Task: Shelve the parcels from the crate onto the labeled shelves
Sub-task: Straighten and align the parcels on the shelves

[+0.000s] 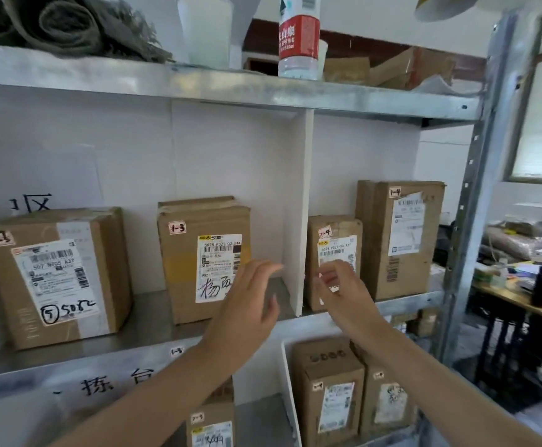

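Both hands are raised before the middle shelf (153, 330) and hold no parcel. The left hand (250, 298) is spread with straight fingers. The right hand (340, 285) is blurred, its fingers loosely bent around nothing I can make out. It sits in front of the small box (334, 230) tagged 1-4; whether it touches the box I cannot tell. This looks like the pause between parcels, perhaps a last nudge to that box. The next move probably calls for turning to the crate, which is out of view, picking up a parcel, reading its tag and matching it to a shelf label such as the 1-3 label (176, 351) below the left wrist. Seven parcels show. Four are level with the hands: the large box (56, 275) and the signed box (203, 253) to the left hand's left, and the small box and the tall box (398, 237) at and beyond the right hand. A white divider (298, 204) stands between the two pairs, just behind the gap between the hands. Three more sit on the shelf below the forearms.
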